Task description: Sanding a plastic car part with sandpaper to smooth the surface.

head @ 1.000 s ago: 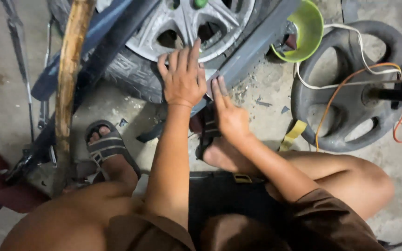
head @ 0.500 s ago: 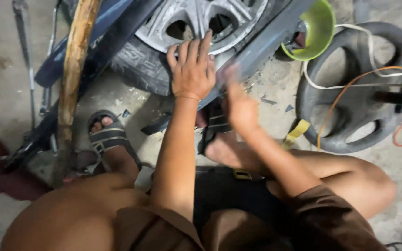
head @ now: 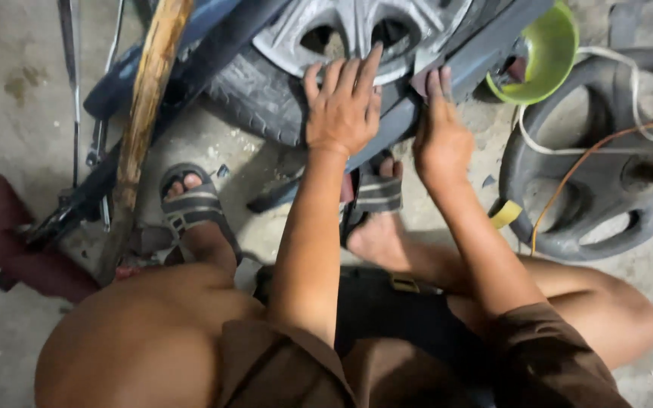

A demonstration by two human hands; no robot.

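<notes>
A silver-grey alloy rim (head: 357, 34) is seen at the top centre, ringed by a black tyre (head: 255, 102) with ribbed tread; a blue-grey bar (head: 478, 45) is laid across it at the upper right; a lime-green bowl (head: 549, 53) is shown at the upper right; a black wheel (head: 598, 189) at the right is crossed by white and orange cables (head: 591, 143); a brown wooden handle (head: 141, 121) is seen at the upper left; a dark red object (head: 24, 249) lies at the left; grey-and-black striped sandals (head: 190, 208) are worn at the centre; brown shorts (head: 387, 363) fill the bottom; a yellow strap (head: 506, 214) is shown at the right.
</notes>
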